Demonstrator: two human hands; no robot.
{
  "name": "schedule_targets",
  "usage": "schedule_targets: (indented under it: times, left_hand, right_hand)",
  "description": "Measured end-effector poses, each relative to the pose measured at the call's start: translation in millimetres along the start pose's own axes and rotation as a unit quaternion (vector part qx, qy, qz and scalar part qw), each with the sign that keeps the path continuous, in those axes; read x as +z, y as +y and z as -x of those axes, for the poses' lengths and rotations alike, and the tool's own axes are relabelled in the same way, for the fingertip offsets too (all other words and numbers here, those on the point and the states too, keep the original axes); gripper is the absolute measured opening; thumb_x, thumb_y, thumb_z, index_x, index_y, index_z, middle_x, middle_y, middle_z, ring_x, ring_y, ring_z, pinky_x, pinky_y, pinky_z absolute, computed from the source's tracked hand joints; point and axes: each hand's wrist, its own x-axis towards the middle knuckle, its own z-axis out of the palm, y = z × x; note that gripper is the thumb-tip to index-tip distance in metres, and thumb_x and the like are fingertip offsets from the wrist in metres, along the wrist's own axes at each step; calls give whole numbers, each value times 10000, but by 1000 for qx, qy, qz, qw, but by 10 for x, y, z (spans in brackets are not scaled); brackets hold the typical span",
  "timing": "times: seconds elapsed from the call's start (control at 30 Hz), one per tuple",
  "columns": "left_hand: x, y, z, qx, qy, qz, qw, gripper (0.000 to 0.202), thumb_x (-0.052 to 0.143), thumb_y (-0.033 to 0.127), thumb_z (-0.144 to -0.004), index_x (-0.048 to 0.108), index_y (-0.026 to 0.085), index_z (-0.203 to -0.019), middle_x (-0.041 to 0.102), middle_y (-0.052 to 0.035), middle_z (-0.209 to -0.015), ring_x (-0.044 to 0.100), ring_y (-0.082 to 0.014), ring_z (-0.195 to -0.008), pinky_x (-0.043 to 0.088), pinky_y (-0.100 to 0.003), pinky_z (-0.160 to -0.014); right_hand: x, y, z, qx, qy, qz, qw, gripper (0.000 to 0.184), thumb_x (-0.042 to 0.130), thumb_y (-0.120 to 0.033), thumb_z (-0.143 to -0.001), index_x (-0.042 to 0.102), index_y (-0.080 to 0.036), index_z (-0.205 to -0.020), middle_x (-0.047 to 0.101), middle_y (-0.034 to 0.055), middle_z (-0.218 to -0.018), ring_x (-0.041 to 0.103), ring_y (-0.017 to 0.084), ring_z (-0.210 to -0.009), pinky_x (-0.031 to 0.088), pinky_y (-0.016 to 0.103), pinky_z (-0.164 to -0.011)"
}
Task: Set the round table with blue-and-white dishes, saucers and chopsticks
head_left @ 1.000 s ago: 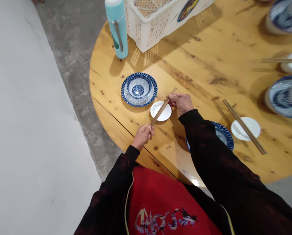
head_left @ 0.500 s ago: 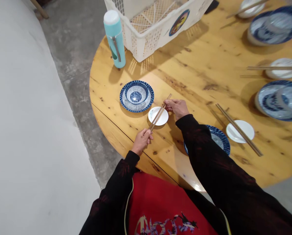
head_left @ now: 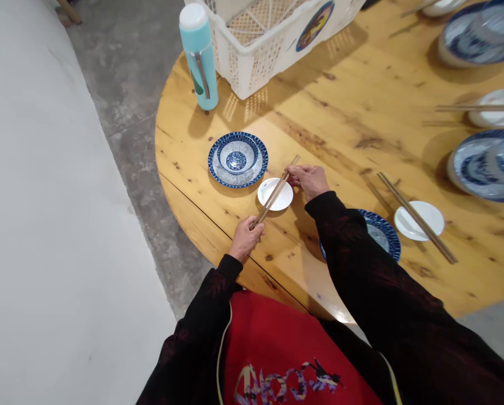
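Note:
A pair of wooden chopsticks (head_left: pixel 272 197) lies slantwise across a small white saucer (head_left: pixel 283 199). My left hand (head_left: pixel 246 235) is closed on their near end, at the lower left of the saucer. At the far end, my right hand (head_left: pixel 309 179) pinches them between thumb and fingers, just beyond the saucer's rim. Left of the saucer, a small blue-and-white bowl (head_left: pixel 237 160) sits on a blue-rimmed plate (head_left: pixel 218 175). My right sleeve partly covers another blue-rimmed plate (head_left: pixel 382 232).
On the round wooden table (head_left: pixel 319 129) stand a turquoise bottle (head_left: pixel 203 73) and a white plastic crate (head_left: pixel 256 67). To the right, a second white saucer (head_left: pixel 431 216) carries other chopsticks (head_left: pixel 416 216). Stacked blue-and-white bowls (head_left: pixel 467 169) stand beyond, by another white saucer (head_left: pixel 494 115).
The whole view has shifted slightly, with the table things a little higher in it. Both hands keep hold of the chopsticks over the saucer, and the near ends now show more past my left fingers.

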Motion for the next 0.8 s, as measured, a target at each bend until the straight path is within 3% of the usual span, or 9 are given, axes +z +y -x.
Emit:
schedule_targets:
  times: [0.3, 0.8]
  left_hand:
    - [6, -16, -16, 6, 10, 4, 1000, 190, 595, 354, -840, 540, 177, -796, 560, 41, -640, 411, -48, -452, 324, -183, -442]
    - [-6, 59, 22, -5, 4, -21, 1000, 210, 599, 375, -839, 533, 178, -817, 571, 36, -680, 430, -48, -461, 318, -174, -430]
  right_hand:
    - [14, -16, 21, 1, 4, -4, 1000, 145, 757, -268, -735, 684, -165, -664, 632, 5, -542, 567, 84, -473, 479, 160, -442]
    - [17, -31, 0, 18, -10, -25, 999, 221, 799, -307, -733, 678, -130, -681, 636, 8, -537, 578, 75, -465, 485, 147, -459]
